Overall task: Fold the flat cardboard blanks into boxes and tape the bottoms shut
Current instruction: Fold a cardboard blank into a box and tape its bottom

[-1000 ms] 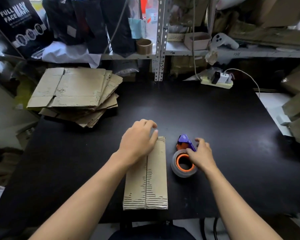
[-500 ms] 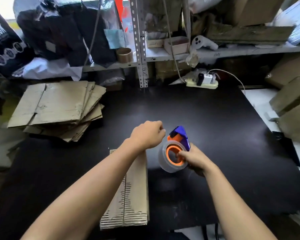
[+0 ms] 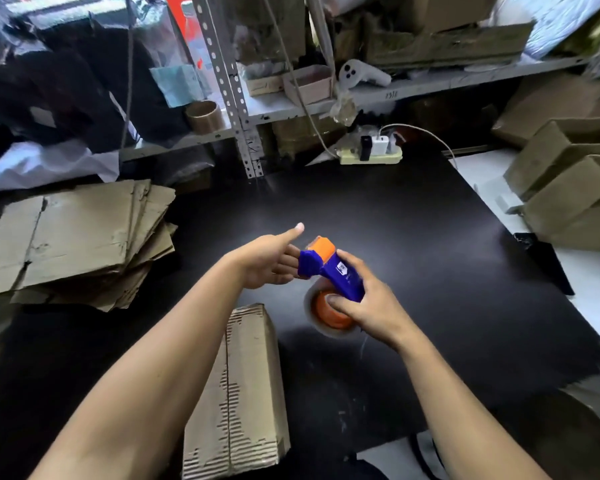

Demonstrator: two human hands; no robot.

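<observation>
While the right hand (image 3: 368,303) grips the tape dispenser (image 3: 329,282) at frame centre above the table (image 3: 430,237), the left hand (image 3: 271,258) is open, fingers touching its purple front.

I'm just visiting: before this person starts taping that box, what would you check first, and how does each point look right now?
1. Tape dispenser in hand: ok, the right hand grips it, lifted off the black table.
2. Tape end found: cannot tell; the left hand reaches to the dispenser's front, fingers hidden behind it.
3. Box ready, flaps folded shut: ok, the two flaps meet along a middle seam.
4. Box held steady: not ok, neither hand touches it.
5. Box fully on the table: cannot tell; its near end reaches the table's front edge.
6. More blanks on hand: ok, a stack of flat cardboard lies at the left.
</observation>
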